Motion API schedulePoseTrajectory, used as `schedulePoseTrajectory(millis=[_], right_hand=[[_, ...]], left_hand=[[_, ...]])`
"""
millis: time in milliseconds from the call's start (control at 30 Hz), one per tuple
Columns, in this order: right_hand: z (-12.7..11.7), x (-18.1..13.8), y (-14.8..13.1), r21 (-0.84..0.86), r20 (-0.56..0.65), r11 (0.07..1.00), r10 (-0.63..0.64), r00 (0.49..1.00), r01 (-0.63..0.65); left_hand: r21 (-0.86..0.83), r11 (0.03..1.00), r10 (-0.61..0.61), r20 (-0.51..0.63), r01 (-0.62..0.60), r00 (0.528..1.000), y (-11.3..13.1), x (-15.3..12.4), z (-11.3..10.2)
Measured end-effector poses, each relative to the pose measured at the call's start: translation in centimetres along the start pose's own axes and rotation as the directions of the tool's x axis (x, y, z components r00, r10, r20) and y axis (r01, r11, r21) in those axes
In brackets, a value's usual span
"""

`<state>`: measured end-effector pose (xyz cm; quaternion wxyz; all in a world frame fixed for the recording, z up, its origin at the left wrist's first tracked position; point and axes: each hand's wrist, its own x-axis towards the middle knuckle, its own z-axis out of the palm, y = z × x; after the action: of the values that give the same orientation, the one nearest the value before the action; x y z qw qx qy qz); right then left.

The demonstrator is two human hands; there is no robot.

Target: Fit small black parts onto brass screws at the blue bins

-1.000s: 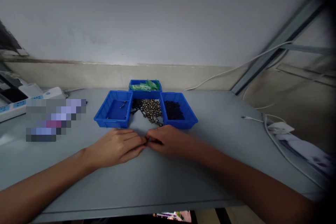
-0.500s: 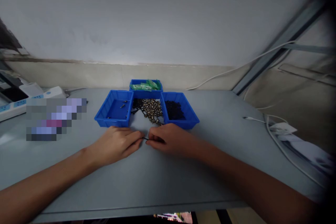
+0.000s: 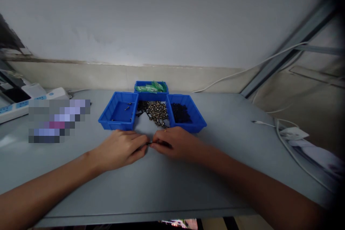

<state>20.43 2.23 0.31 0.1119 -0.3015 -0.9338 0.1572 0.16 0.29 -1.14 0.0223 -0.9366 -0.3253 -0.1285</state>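
Observation:
My left hand (image 3: 121, 148) and my right hand (image 3: 175, 143) rest on the grey table (image 3: 161, 183) with their fingertips meeting. Both are closed in a pinch on a small dark screw-like part (image 3: 148, 143) held between them. Just beyond the fingers lies a loose pile of brass-coloured screws (image 3: 157, 112) with a few black ones. To its left stands a blue tray (image 3: 107, 122) holding a few small parts. To its right a blue tray (image 3: 199, 124) holds black pieces. Behind them a third blue tray (image 3: 138, 85) holds green plastic pieces.
A white power strip (image 3: 24, 102) lies at the far left by a blurred-out object (image 3: 58, 120). White cables and a charger (image 3: 292, 133) run along the right side. A wall stands right behind the trays. The table's front edge is near my forearms.
My fingertips parted slightly half a second ago, showing the small dark part between them, and have closed together again. The hands have stayed in place.

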Motion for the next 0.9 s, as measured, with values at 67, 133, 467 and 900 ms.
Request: schedulePoseTrajectory(millis=[67, 133, 467, 900], right_hand=[[-0.02, -0.02, -0.03, -0.006, -0.001, 1.0, -0.004, 1.0, 0.004], [-0.03, -0.04, -0.08, -0.006, -0.004, 1.0, -0.008, 1.0, 0.008], [0.11, 0.16, -0.05, 0.021, 0.079, 0.999, -0.026, 0.997, 0.024], [0.06, 0.24, 0.1, 0.048, 0.066, 0.999, 0.005, 0.998, -0.008]], left_hand=[[-0.012, 1.0, -0.011, 0.005, 0.011, 1.0, 0.05, 0.07, -0.04], [-0.025, 0.999, -0.028, 0.011, 0.028, 1.0, 0.12, 0.13, -0.12], [-0.109, 0.994, 0.004, -0.118, -0.017, 0.993, 0.24, -0.07, -0.49], [-0.179, 0.983, 0.03, -0.063, -0.041, 0.998, 0.11, -0.02, -0.54]])
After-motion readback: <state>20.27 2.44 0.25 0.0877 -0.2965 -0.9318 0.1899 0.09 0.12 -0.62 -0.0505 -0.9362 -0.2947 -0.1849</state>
